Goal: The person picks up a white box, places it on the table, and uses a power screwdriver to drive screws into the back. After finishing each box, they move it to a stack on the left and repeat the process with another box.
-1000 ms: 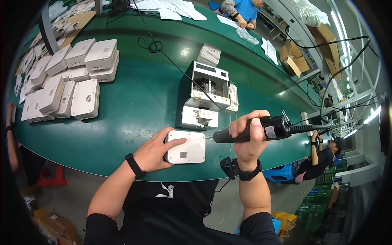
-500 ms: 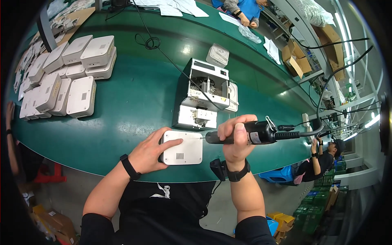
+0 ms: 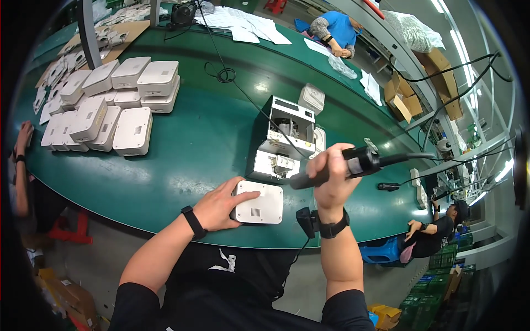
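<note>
A white plastic box (image 3: 268,212) with rounded corners lies on the green table, its vented side with corner screw holes facing up. My left hand (image 3: 218,207) grips it at the left edge, with one finger laid across the top. My right hand (image 3: 335,182) is wrapped round a black electric screwdriver (image 3: 361,162), its cable running off to the right. The blurred front end of the screwdriver points left, close to the front of a screw feeder (image 3: 264,165); the bit itself I cannot make out. Black bands circle both my wrists.
Stacked white boxes (image 3: 132,132) stand at the left. More white housings (image 3: 312,98) sit behind the feeder. A black cable (image 3: 243,91) hangs across the table above the feeder. Other people work at the far side (image 3: 338,33), right (image 3: 436,231) and left edge (image 3: 22,165).
My right hand has lifted the screwdriver off the white box and swung its front end toward the screw feeder. My left hand still holds the box. The whole view has shifted slightly.
</note>
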Demonstrator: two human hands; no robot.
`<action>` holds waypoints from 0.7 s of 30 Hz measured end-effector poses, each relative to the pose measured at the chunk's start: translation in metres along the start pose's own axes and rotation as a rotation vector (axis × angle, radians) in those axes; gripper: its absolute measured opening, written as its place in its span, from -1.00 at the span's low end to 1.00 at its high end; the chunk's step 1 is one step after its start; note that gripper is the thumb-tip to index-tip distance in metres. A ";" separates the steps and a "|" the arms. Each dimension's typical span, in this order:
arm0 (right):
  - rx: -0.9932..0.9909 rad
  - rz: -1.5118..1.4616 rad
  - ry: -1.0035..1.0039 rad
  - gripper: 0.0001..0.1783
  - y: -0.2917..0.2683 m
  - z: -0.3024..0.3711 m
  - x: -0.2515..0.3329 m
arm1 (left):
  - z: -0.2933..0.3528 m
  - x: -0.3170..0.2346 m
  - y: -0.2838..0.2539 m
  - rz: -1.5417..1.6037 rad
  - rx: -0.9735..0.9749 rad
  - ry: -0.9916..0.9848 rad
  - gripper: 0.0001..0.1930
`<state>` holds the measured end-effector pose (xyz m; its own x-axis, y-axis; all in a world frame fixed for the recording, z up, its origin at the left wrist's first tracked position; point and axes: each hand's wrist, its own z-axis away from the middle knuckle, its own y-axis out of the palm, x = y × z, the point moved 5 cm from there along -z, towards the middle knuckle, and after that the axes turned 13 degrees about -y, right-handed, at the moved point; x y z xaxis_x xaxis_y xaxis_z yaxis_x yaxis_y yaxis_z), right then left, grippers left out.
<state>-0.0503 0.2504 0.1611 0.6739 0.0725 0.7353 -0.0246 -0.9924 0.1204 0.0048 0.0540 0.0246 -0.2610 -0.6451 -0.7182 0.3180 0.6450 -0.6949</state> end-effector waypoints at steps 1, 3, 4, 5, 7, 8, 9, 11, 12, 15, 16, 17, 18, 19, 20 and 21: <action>0.001 -0.004 0.000 -0.87 0.004 -0.003 -0.002 | -0.001 -0.001 0.001 -0.003 0.007 0.000 -0.16; -0.062 -0.062 -0.025 -0.87 0.009 -0.010 -0.009 | -0.002 -0.001 0.002 -0.003 0.004 -0.003 -0.15; -0.095 -0.089 -0.036 -0.87 0.010 -0.012 -0.012 | -0.004 -0.001 0.003 -0.001 0.003 -0.004 -0.15; -0.095 -0.087 -0.035 -0.87 0.012 -0.015 -0.013 | -0.005 -0.001 0.004 0.002 0.002 -0.004 -0.15; -0.053 0.002 -0.020 -0.86 0.015 -0.019 -0.015 | -0.010 -0.001 0.009 0.017 -0.008 0.009 -0.15; -0.030 0.044 -0.012 -0.86 0.018 -0.019 -0.015 | -0.011 -0.001 0.010 0.030 -0.023 0.019 -0.14; -0.027 0.044 -0.007 -0.86 0.018 -0.018 -0.014 | -0.012 -0.001 0.009 0.043 -0.038 0.029 -0.14; -0.053 -0.010 0.016 -0.84 0.014 -0.015 -0.009 | -0.012 -0.001 0.008 0.039 -0.040 0.030 -0.14; -0.066 -0.038 0.029 -0.84 0.013 -0.013 -0.008 | -0.012 -0.001 0.007 0.032 -0.042 0.034 -0.14; -0.039 -0.053 0.033 -0.83 0.016 -0.004 -0.006 | -0.013 0.000 0.007 0.027 -0.036 0.035 -0.14; -0.025 -0.062 0.033 -0.82 0.017 -0.002 -0.006 | -0.013 0.000 0.007 0.028 -0.033 0.030 -0.14; -0.026 -0.062 0.035 -0.82 0.017 0.000 -0.008 | -0.013 0.000 0.007 0.029 -0.029 0.025 -0.13; -0.029 -0.067 0.043 -0.82 0.016 0.002 -0.011 | -0.013 0.000 0.007 0.030 -0.028 0.023 -0.13; -0.032 -0.072 0.050 -0.82 0.015 0.004 -0.014 | -0.013 -0.001 0.007 0.030 -0.023 0.021 -0.14; -0.034 -0.078 0.057 -0.82 0.015 0.005 -0.017 | -0.013 -0.001 0.007 0.031 -0.018 0.019 -0.14; -0.034 -0.079 0.060 -0.82 0.014 0.006 -0.017 | -0.013 -0.001 0.007 0.031 -0.013 0.016 -0.14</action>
<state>-0.0578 0.2344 0.1464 0.6293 0.1570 0.7611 0.0008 -0.9795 0.2014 -0.0048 0.0649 0.0197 -0.2664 -0.6182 -0.7395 0.3140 0.6697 -0.6729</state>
